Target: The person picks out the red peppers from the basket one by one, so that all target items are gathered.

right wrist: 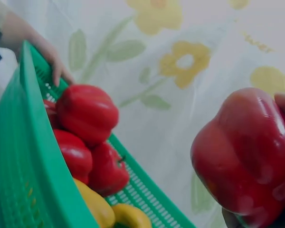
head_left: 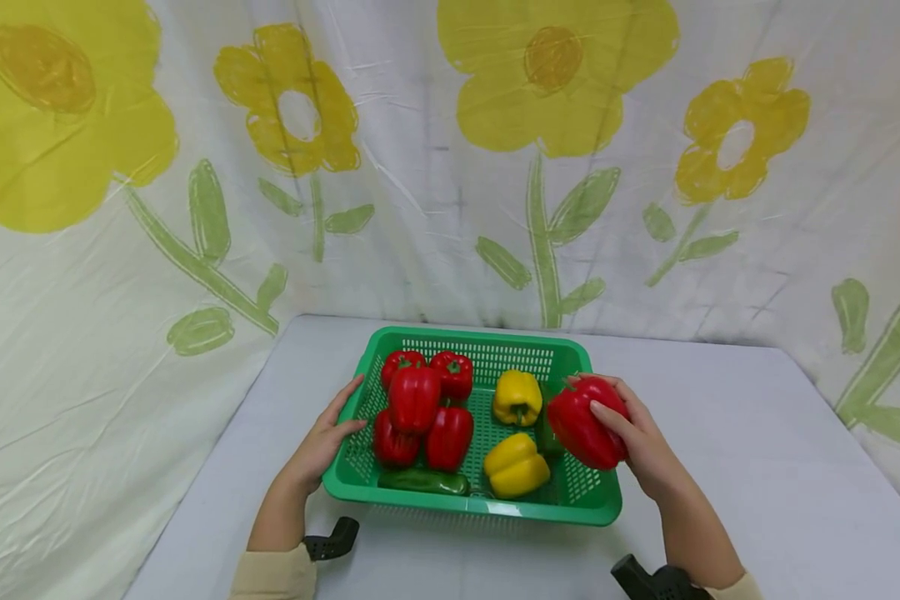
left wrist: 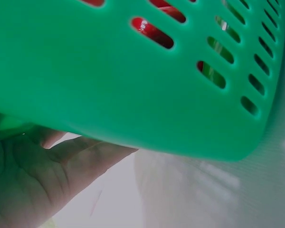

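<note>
Over the right side of a green basket [head_left: 457, 503], a person's right hand [head_left: 641, 437] grasps a red pepper [head_left: 588, 421], which sits between the thumb on the near side and the fingers round its far side. At the basket's left end, the left hand [head_left: 322, 446] has its fingers hooked on the rim, well apart from that pepper. Inside, five more red peppers [head_left: 415, 400] crowd the left half, one of them lying on top of the others; two yellow peppers [head_left: 517, 467] lie to their right, and a long green vegetable [head_left: 423, 482] lies along the near wall. A darker green thing [head_left: 551, 437] is half hidden behind the held pepper. All this stands on a pale desk [head_left: 720, 450], with a white cloth [head_left: 420, 217] painted with yellow flowers hanging behind it. Black devices [head_left: 333, 539] sit at both wrists, near beige sleeves [head_left: 273, 573]. The left wrist view alone shows the basket's slotted outer wall up close, with red and green peeping through; the right wrist view brings out the held pepper's rounded lobes, which the head view shows only partly.
</note>
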The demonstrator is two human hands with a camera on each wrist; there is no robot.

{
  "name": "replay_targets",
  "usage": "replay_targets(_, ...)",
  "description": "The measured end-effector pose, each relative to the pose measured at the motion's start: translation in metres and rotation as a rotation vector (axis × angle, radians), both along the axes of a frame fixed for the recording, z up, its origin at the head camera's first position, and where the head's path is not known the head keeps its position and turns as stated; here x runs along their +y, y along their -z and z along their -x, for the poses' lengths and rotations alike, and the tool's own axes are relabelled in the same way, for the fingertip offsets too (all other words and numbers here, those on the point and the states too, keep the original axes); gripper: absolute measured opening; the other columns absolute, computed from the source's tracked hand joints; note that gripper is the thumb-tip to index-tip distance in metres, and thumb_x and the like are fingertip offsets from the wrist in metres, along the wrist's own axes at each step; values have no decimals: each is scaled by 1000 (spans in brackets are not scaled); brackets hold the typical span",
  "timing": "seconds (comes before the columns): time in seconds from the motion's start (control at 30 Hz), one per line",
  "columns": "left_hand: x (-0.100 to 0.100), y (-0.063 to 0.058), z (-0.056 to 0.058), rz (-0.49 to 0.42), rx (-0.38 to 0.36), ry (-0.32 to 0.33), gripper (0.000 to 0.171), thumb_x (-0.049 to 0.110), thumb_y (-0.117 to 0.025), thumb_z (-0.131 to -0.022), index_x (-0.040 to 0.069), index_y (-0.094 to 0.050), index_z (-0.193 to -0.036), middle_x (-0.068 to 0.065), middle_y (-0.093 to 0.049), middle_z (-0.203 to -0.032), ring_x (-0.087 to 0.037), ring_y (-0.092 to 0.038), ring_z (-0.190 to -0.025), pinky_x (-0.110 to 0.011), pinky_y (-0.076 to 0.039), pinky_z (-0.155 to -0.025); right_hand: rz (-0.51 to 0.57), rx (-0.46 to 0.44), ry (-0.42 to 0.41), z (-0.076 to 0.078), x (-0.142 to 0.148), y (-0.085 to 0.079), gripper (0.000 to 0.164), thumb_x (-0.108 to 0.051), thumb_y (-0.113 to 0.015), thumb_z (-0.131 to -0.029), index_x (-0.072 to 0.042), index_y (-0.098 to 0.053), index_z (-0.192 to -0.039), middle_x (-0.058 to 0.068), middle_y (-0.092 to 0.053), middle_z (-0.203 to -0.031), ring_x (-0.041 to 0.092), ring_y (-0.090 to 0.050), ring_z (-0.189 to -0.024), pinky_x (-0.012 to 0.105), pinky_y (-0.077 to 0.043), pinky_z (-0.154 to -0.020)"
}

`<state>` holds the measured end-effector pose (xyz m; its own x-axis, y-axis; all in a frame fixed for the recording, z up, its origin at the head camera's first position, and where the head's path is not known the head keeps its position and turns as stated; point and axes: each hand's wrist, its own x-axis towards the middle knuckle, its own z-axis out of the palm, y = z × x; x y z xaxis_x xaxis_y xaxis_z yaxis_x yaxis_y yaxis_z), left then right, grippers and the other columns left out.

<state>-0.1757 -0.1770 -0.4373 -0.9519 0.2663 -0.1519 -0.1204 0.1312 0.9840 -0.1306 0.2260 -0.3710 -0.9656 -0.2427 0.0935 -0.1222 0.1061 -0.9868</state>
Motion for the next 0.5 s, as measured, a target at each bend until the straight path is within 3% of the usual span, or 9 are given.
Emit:
replay_targets(0.23, -1, 0, -1, 1, -3, -8, 64, 8, -40, -95, 32, -15, -149, -9, -5, -157, -41, -25, -137, -52, -45, -93, 63, 21, 31, -2, 22, 8, 37, -12, -43, -96, -19, -42, -132, -13, -53, -121, 7, -54, -104, 29, -55, -73)
replay_targets(0.5, -1, 0, -1, -7, -1, -3, 64, 8, -40, -95, 31, -15, -149, -10, -6, -157, -41, -26, -137, -51, -46, -92, 140, -3, 121, 1, 40, 21, 34, -16, -39, -98, -20, -44, -132, -13, -53, -121, 6, -55, -103, 27, -55, -74)
